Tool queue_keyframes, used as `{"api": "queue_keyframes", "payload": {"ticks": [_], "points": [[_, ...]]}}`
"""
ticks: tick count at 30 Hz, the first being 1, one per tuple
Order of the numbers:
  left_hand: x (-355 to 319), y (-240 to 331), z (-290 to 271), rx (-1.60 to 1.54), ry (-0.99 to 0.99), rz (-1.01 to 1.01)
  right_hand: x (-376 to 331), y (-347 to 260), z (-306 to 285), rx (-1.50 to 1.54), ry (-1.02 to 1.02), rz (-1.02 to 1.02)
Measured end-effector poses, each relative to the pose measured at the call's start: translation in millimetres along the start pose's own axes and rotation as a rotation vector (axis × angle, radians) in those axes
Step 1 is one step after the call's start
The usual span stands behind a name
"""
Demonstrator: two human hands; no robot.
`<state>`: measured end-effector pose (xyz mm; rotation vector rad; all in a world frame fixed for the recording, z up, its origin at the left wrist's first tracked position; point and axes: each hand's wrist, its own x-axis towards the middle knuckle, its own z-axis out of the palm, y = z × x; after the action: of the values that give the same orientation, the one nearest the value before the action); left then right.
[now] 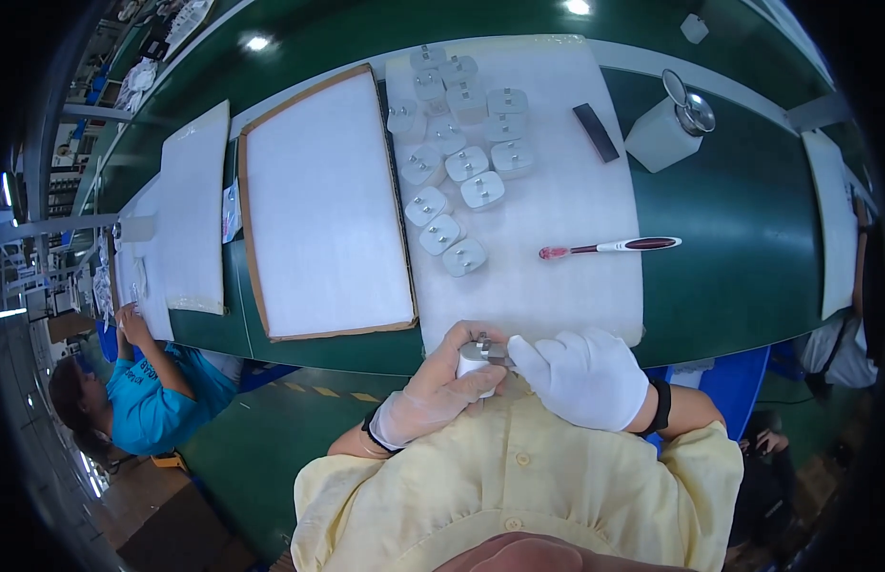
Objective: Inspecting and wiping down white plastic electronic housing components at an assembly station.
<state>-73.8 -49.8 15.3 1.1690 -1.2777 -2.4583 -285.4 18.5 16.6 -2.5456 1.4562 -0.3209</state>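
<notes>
Head view: white rounded plug adapter (469, 363), held in the translucent-gloved left hand (431, 393) at the near edge of a white foam sheet (557, 300); white-gloved right hand (585, 378) curled beside metal prongs (483, 341), its grip unclear; red-and-white toothbrush (609, 247) crossing the sheet's right edge.

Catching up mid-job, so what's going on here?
Someone in a yellow shirt is handling a white plug. The translucent-gloved left grip holds it; the white-gloved right grip is at its pronged end, and whether it pinches anything is hard to tell. More plugs stand grouped beyond on a white mat, where a red-and-white toothbrush lies, handle end past the right edge.
</notes>
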Motion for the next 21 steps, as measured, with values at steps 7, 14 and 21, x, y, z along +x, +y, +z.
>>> {"api": "queue_keyframes", "payload": {"ticks": [7, 14, 21], "points": [[-0.9, 2.6, 2.0, 0.021, 0.011, -0.007, -1.8, -0.7, 2.0, -0.027, 0.012, 0.023], [-0.5, 1.5, 2.2, 0.042, 0.015, 0.007, 1.1, 0.6, 0.6, -0.041, 0.018, -0.001], [-1.8, -0.8, 5.9, 0.061, 0.037, 0.047, -0.7, -1.3, 6.3, -0.044, 0.053, 0.003]]}}
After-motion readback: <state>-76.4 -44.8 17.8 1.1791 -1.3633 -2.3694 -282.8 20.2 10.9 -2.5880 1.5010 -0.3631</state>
